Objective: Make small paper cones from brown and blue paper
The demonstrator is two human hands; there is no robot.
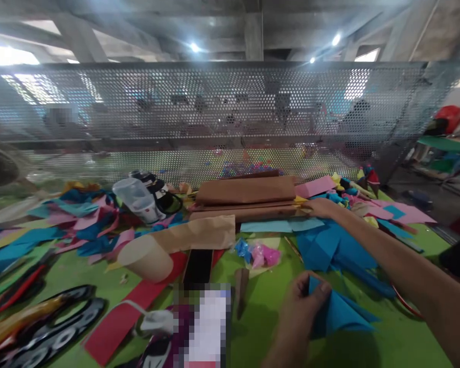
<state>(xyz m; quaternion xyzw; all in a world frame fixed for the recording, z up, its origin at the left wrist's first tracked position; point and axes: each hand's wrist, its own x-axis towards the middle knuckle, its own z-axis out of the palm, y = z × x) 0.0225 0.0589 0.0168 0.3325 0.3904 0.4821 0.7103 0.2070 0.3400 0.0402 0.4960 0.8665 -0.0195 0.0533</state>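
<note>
My left hand (299,302) is low in the middle, its thumb and fingers pinched on a folded blue paper piece (339,312) that lies over the green table (268,317). My right arm stretches from the lower right across a pile of blue paper sheets (322,245). My right hand (320,207) rests at the right end of a stack of brown paper (247,191), beside a pink sheet (314,186). Its fingers are turned away and do not show clearly.
Blue and pink paper scraps (84,225) cover the left. A clear plastic jar (136,199) lies on its side near a roll of beige paper (147,258). Red strips (118,317), small blue and pink bags (258,254) and a perforated metal screen (230,112) at the back are also in view.
</note>
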